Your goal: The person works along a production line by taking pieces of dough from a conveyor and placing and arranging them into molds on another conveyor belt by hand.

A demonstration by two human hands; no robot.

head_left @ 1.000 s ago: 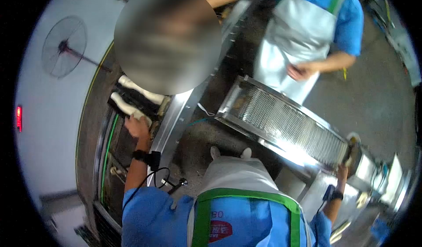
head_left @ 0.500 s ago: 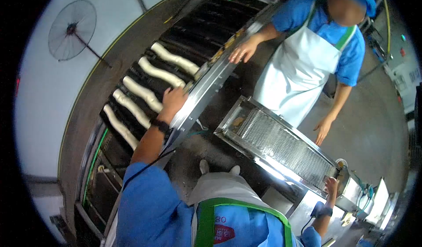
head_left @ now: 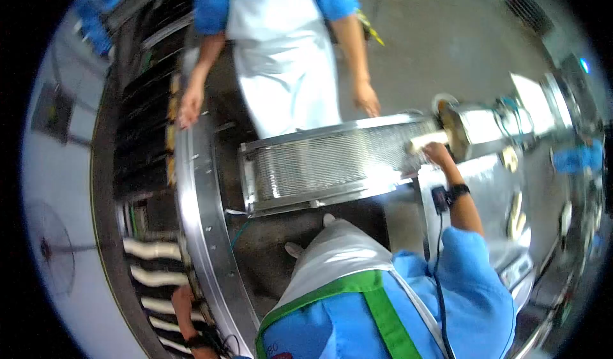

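Note:
At the right end of a metal mesh conveyor, my right hand is closed on a short pale dough piece that comes from the machine's outlet. My left hand is low on the left, beside the long pale dough strips that lie across the dark rack of the line. It is blurred, and its fingers and anything in them cannot be made out.
A co-worker in a white apron stands beyond the mesh conveyor, one hand near the steel rail. A metal machine adjoins the conveyor's right end. More dough pieces lie on the steel table.
The view has swung to the right. My right hand has come onto a dough piece at the conveyor's end. My left hand stays by the strips, and more strips show than in the oldest frame.

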